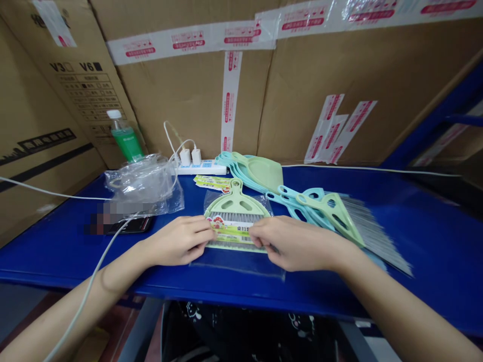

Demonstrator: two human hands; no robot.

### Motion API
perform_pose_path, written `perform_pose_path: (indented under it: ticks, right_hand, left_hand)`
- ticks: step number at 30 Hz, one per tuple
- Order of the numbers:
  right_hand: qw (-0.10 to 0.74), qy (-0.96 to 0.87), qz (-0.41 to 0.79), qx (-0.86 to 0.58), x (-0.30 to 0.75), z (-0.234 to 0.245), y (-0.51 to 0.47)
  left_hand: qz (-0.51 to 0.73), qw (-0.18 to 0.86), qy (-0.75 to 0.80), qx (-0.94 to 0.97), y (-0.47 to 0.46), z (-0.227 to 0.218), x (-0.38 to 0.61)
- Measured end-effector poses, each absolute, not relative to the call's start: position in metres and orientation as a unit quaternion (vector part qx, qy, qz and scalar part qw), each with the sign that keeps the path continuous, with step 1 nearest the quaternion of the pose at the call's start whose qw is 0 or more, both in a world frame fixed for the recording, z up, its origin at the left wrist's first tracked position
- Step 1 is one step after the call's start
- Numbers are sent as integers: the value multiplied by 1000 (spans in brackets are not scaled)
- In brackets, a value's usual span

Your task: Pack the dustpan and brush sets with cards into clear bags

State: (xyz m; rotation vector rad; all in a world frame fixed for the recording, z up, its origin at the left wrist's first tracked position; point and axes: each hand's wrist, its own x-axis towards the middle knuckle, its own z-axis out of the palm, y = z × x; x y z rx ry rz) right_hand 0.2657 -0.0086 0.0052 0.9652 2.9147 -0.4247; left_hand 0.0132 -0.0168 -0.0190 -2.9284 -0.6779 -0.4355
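A light-green brush and dustpan set (241, 202) with grey bristles lies on the blue table, handle pointing away from me, in a clear plastic bag (241, 266). Across the bristles sits a yellow-green and white label card (230, 232) with mushroom pictures. My left hand (184, 240) is closed with its fingertips at the card's left end. At the right end, my right hand (290, 242) is closed too, thumb and fingers pinched. Whether the card is inside the bag or on top of it, I cannot tell.
Stacked dustpans (264, 173) lie behind; several brushes (332, 216) fan out to the right. More label cards (211, 182) rest near a power strip (207, 167). Clear plastic bags (145, 183), a green-liquid bottle (126, 138) and a phone (132, 225) are left. Cardboard boxes (188, 95) wall the back.
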Motion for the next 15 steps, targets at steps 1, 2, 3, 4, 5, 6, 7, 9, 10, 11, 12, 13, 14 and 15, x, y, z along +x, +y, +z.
perform_pose_path:
  ticks: [1,2,3,4,5,6,7,9,10,11,12,13,14,15]
  right_hand:
    - [21,940,-140,311,266,4,-8]
    - [21,940,-144,310,267,3,-8]
    - [20,940,-149,308,267,3,-8]
    - [21,939,-154,306,268,3,-8]
    - [23,939,-159,304,268,3,-8]
    - [25,938,-163,304,269,3,-8]
    - [28,937,-166,305,270,3,-8]
    - [35,935,-166,312,270,4,-8]
    - [39,933,-165,318,271,4,-8]
    - [43,930,-164,325,271,4,-8]
    - [48,928,-164,331,271,5,-9]
    - [52,926,-163,337,271,5,-9]
    - [57,924,-162,342,270,6,-9]
    - [62,922,-162,347,270,7,-9]
  left_hand:
    - [-142,38,-223,-964,-17,-19,13]
    - [-141,24,-225,-964,-17,-18,13]
    - [-139,12,-227,-964,-17,-18,13]
    - [-137,2,-229,-964,-18,-18,13]
    - [-136,-5,-231,-963,-18,-18,13]
    - [-135,-11,-233,-963,-18,-18,13]
    - [-133,-16,-234,-963,-18,-18,13]
    - [-129,-23,-234,-963,-17,-18,12]
    - [-126,-27,-233,-964,-17,-18,12]
    - [-122,-31,-233,-964,-17,-18,12]
    - [-119,-36,-234,-964,-17,-17,13]
    - [-117,-40,-234,-964,-17,-16,13]
    - [-117,-44,-235,-964,-17,-15,13]
    - [-117,-46,-238,-963,-17,-14,13]
